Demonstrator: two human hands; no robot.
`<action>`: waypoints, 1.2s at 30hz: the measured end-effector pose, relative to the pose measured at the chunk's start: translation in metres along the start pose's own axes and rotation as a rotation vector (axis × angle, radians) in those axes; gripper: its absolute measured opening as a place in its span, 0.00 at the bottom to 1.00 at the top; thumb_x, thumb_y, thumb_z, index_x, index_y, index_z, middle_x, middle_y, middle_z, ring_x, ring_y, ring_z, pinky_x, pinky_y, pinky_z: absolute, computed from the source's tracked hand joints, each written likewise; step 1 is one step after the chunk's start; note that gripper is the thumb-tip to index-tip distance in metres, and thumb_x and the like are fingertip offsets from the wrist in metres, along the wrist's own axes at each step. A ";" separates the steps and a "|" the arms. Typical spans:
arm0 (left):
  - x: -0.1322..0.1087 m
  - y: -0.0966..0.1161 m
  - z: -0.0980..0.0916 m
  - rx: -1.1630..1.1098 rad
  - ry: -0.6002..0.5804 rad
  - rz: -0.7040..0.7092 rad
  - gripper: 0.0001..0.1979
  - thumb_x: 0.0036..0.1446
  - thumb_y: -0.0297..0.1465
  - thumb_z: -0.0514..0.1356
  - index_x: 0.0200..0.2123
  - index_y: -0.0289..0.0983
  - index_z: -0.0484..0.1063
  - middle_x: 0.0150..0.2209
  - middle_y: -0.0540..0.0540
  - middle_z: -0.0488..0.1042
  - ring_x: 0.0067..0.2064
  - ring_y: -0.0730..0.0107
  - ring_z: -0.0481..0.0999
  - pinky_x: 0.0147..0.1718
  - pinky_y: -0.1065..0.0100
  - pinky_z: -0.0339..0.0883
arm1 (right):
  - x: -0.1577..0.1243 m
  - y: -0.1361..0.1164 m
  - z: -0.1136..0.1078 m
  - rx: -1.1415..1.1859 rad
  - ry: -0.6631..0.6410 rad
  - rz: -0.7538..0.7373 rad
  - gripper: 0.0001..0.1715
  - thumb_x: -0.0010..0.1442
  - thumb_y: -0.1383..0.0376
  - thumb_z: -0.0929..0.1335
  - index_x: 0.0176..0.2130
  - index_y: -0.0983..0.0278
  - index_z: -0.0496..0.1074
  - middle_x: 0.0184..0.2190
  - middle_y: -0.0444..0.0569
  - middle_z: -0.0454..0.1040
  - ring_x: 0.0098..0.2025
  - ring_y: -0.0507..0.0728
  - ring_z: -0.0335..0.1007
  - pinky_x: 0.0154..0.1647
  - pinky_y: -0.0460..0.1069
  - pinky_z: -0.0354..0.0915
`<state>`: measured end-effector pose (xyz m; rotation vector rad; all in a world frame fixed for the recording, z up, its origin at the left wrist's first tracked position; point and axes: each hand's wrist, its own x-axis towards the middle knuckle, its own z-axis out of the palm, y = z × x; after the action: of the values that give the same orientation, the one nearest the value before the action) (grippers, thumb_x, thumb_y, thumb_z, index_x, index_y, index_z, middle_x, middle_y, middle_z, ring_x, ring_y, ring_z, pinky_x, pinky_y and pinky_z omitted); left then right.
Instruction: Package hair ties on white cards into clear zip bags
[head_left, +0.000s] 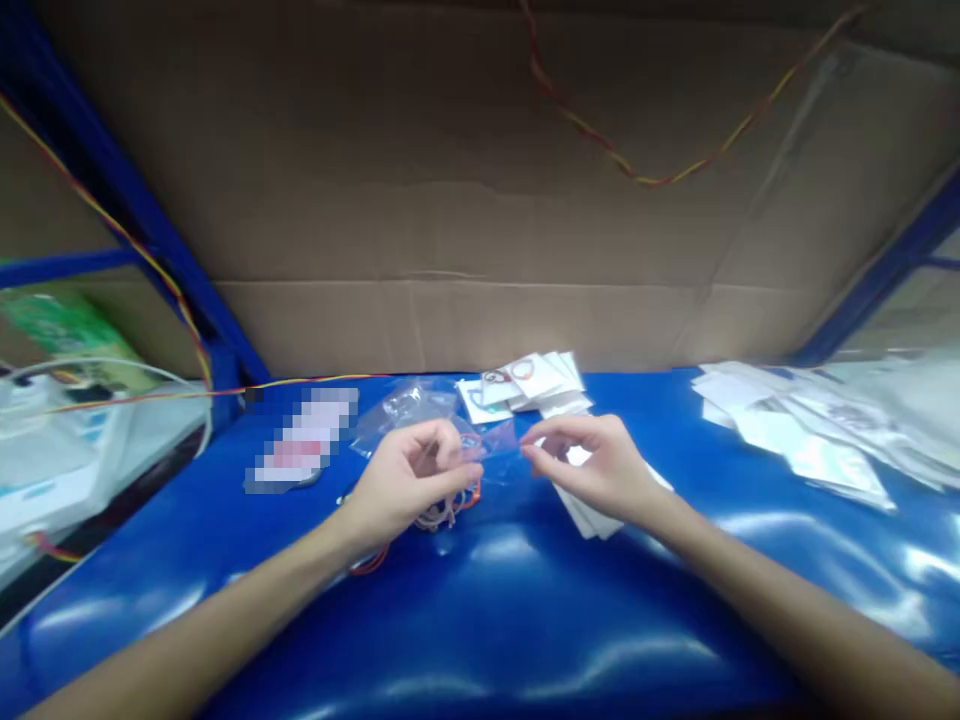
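Note:
In the middle of the head view, a small clear plastic bag [499,440] is stretched between my two hands. My left hand [409,475] is closed, with thumb and curled fingers pinching the bag's left side. My right hand [600,465] pinches its right edge between thumb and fingertips. Below my left hand lies a small heap of thin cords [442,516], white, orange and red, partly hidden by the fingers. White cards [589,515] lie under my right hand. Behind the left hand sits a loose pile of clear bags [409,405].
White cards [536,382], some bearing small cord loops, are stacked at the back of the blue table [480,620]. More flat white packets [802,430] spread to the right. A blurred-out flat object [304,440] lies left. Red-yellow twisted wire [652,182] hangs before the cardboard wall [450,200].

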<state>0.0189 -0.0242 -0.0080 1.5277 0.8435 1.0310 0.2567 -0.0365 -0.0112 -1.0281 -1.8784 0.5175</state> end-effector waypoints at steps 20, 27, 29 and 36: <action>-0.002 0.003 0.002 0.035 -0.023 -0.193 0.11 0.47 0.33 0.75 0.32 0.34 0.80 0.21 0.50 0.77 0.21 0.75 0.70 0.20 0.75 0.62 | -0.001 -0.013 0.001 0.252 -0.188 0.139 0.20 0.60 0.57 0.75 0.50 0.61 0.78 0.39 0.48 0.83 0.39 0.57 0.78 0.43 0.51 0.70; -0.005 0.002 0.007 0.077 -0.053 -0.230 0.12 0.50 0.37 0.73 0.33 0.34 0.82 0.21 0.50 0.76 0.21 0.75 0.68 0.18 0.76 0.56 | -0.001 -0.014 0.006 0.252 -0.139 0.166 0.10 0.61 0.58 0.74 0.33 0.63 0.80 0.28 0.47 0.82 0.31 0.55 0.75 0.34 0.49 0.68; -0.004 0.002 0.006 0.102 -0.052 -0.250 0.12 0.50 0.38 0.72 0.32 0.34 0.82 0.21 0.49 0.76 0.20 0.76 0.67 0.18 0.76 0.55 | -0.001 -0.014 0.003 0.222 -0.154 0.141 0.10 0.62 0.59 0.73 0.34 0.63 0.80 0.31 0.48 0.82 0.32 0.54 0.73 0.34 0.48 0.66; -0.004 -0.002 0.002 0.136 -0.113 -0.198 0.12 0.51 0.38 0.73 0.32 0.35 0.83 0.21 0.48 0.76 0.20 0.75 0.70 0.20 0.75 0.60 | -0.001 -0.016 0.000 0.234 -0.392 0.112 0.11 0.63 0.56 0.72 0.38 0.62 0.78 0.35 0.46 0.80 0.36 0.54 0.73 0.39 0.48 0.69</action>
<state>0.0196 -0.0281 -0.0109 1.5654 0.9789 0.7492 0.2504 -0.0465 -0.0007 -0.9263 -2.0406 1.0415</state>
